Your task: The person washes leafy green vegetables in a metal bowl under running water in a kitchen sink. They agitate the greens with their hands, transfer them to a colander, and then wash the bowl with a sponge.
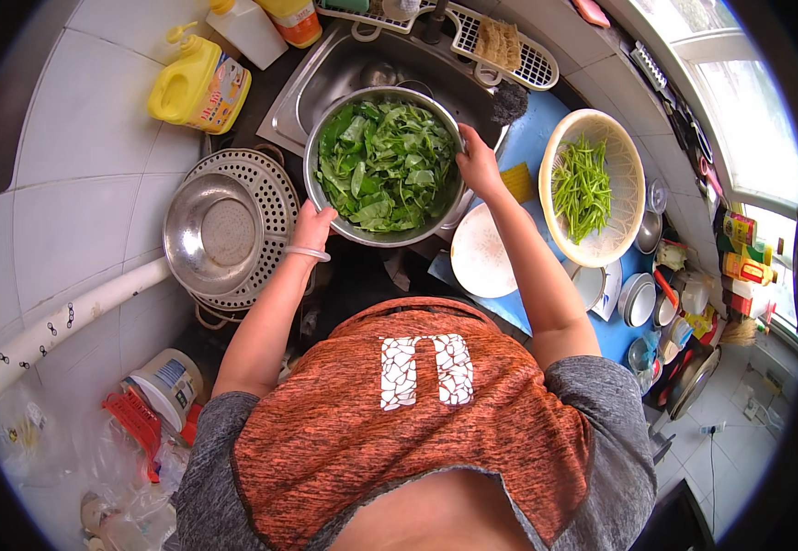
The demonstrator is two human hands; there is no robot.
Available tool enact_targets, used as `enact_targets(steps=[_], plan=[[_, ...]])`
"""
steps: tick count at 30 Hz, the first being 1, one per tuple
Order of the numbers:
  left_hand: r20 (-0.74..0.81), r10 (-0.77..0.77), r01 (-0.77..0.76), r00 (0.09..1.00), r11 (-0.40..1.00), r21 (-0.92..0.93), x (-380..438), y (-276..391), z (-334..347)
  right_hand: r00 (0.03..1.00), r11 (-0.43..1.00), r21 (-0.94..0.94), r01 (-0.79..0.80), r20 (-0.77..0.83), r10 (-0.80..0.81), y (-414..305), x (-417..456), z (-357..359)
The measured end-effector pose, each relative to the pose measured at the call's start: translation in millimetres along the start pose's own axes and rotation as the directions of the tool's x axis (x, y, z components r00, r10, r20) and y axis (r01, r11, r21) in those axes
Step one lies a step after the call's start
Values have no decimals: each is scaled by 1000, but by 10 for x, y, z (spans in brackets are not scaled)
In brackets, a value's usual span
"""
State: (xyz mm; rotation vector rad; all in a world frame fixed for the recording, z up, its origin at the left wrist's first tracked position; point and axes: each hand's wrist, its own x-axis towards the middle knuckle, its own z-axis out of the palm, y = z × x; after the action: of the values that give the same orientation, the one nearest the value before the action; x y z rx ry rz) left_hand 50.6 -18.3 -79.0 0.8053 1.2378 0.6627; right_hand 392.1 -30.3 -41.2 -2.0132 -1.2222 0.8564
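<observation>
A round metal basin (311, 169) full of leafy greens (392, 165) is held at the front of the stainless steel sink (316, 86). My left hand (315, 226) grips its lower left rim, a pale bangle on the wrist. On the right side, my right hand (479, 162) has hold of the rim. Right of that arm stands a cream plastic colander (626, 200) with thin green stems (581, 189) inside. To the left, a shallow metal bowl (228, 231) rests on a perforated steamer tray (271, 186).
A white plate (483, 251) and a yellow sponge (517, 182) lie on the blue counter (536, 113). Stacked bowls (636, 300) and jars crowd the right. Yellow detergent bottle (199, 86) stands left of the sink; a rack (536, 65) borders its back. Below left are a bucket (168, 386) and plastic bags.
</observation>
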Motion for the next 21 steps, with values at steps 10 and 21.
enact_targets(steps=[10, 21], plan=[[-50, -90, 98, 995, 976, 195, -69, -264, -346, 988, 998, -16, -55, 145, 57, -65, -315, 33], [-56, 9, 8, 998, 956, 294, -125, -220, -321, 947, 984, 150, -95, 318, 43, 261, -213, 137]])
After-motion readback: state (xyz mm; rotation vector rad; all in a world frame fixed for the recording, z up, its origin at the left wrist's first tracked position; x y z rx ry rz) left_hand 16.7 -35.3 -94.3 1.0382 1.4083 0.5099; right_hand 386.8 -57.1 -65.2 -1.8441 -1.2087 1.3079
